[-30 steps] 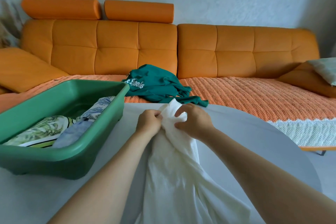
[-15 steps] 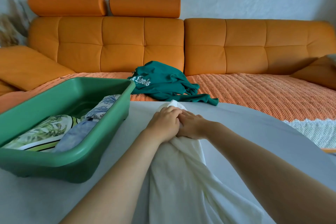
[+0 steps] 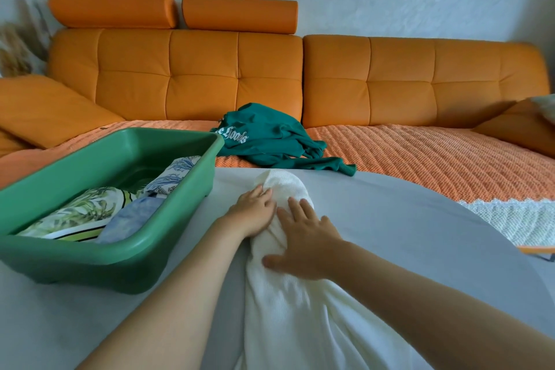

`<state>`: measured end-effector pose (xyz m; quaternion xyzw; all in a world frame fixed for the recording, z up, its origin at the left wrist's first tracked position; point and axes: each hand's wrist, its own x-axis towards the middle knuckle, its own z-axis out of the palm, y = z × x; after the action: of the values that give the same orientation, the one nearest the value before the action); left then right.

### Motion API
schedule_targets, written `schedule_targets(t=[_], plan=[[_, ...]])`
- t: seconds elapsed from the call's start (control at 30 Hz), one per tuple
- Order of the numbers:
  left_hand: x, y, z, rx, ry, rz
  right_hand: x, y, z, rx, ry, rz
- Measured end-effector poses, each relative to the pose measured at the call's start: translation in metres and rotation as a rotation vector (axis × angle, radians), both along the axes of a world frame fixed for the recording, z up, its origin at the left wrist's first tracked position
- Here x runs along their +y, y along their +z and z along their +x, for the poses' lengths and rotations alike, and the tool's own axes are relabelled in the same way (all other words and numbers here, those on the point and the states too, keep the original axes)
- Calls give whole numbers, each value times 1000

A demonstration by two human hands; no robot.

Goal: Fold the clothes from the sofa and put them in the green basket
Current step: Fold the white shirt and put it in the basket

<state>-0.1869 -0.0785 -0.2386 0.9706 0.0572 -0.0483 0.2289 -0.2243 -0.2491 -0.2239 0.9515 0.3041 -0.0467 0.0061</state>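
Now the white garment (image 3: 300, 309) lies on the grey table (image 3: 420, 234) in a long bunched strip. It runs from the bottom of the view to a rounded end near the table's far edge. Both hands rest on its far part. The left hand (image 3: 252, 213) lies flat against the strip's left side with its fingers straight. The right hand (image 3: 306, 237) presses down on top, fingers spread and thumb out to the side. Neither hand is gripping the cloth.

Just left of the garment, on the same table, stands the green basket (image 3: 99, 267). It holds three folded pieces: a leaf-print cloth (image 3: 81, 213) at the near left, a plain blue cloth (image 3: 132, 219) beside it, and a white cloth with blue flowers (image 3: 177, 171) leaning against the right wall.

Half a second ago both hands were closed together over the garment's top end, and a second ago they pinched it up off the table. That end is now laid down and the palms are flat on it.

Beyond the table a crumpled teal sweatshirt (image 3: 270, 138) lies on the orange throw (image 3: 420, 159) covering the seat of the orange sofa (image 3: 180, 75). White gothic lettering shows on the sweatshirt's left fold, but creases keep it from being read with certainty.
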Motion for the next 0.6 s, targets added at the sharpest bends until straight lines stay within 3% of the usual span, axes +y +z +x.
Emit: schedule_targets(t=[0.17, 0.3, 0.37, 0.6], plan=[[2, 9, -16, -286, -70, 229, -5, 5, 9, 34, -10, 19], [0, 11, -32, -495, -193, 234, -5, 6, 37, 13, -30, 19], [-5, 7, -37, -472, -257, 222, -4, 6, 51, -11, -56, 24], [-13, -8, -36, -85, -302, 339, -12, 1, 71, -21, -165, 190]])
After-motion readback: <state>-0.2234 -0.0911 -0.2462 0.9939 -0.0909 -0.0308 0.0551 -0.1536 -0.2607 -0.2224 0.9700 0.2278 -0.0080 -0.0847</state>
